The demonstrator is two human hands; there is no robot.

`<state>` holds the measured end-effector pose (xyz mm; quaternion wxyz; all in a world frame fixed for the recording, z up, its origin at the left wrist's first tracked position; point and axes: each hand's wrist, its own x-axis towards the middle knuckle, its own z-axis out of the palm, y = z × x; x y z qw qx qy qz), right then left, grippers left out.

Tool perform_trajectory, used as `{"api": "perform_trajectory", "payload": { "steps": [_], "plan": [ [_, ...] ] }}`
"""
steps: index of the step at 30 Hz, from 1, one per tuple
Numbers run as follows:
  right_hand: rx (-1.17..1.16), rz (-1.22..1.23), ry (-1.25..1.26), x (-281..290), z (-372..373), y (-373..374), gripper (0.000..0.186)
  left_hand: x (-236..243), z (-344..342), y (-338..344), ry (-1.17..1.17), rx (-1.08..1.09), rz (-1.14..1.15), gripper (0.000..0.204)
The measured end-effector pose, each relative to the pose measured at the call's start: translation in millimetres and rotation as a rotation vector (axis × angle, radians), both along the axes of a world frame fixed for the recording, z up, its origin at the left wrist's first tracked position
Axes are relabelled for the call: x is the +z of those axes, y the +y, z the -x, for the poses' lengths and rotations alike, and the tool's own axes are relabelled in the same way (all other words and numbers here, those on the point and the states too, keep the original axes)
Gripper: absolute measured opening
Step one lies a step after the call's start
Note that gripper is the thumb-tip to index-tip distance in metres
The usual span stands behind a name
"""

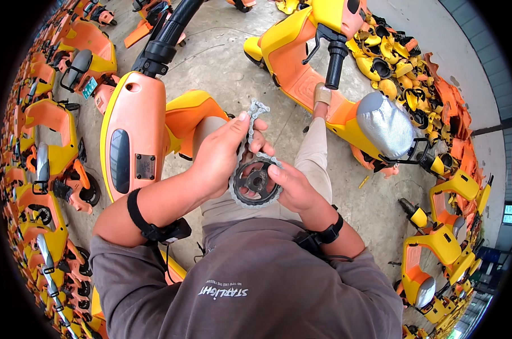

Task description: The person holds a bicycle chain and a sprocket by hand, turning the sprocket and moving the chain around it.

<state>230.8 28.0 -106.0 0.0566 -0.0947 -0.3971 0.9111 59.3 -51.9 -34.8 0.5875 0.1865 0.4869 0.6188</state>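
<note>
Above my lap I hold a dark round sprocket (247,194) with spoke-like openings and a hub in its middle. A grey metal roller chain (252,131) runs round the sprocket's rim, and its free end sticks up and bends over to the right. My left hand (217,155) is closed on the chain just above the sprocket, its thumb pressed against the links. My right hand (296,189) grips the sprocket's right side, thumb on the front face over the chain; its other fingers are mostly hidden behind.
An orange and yellow scooter (134,133) stands close on my left. My foot rests on another scooter's footboard (301,85), ahead to the right. Yellow helmets (374,68) and orange panels (453,107) are heaped at the far right. Many scooters (50,169) crowd the left side.
</note>
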Motion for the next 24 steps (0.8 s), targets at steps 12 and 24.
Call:
{"api": "perform_trajectory", "payload": {
  "steps": [12, 24],
  "plan": [
    [-0.168, 0.02, -0.017, -11.2, 10.2, -7.6, 0.048, -1.3, 0.7, -2.7, -0.078, 0.029, -0.166, 0.041],
    [-0.178, 0.086, 0.12, -15.3, 20.3, 5.8, 0.043, 3.7, 2.7, -3.9, 0.018, -0.043, -0.481, 0.028]
  ]
}}
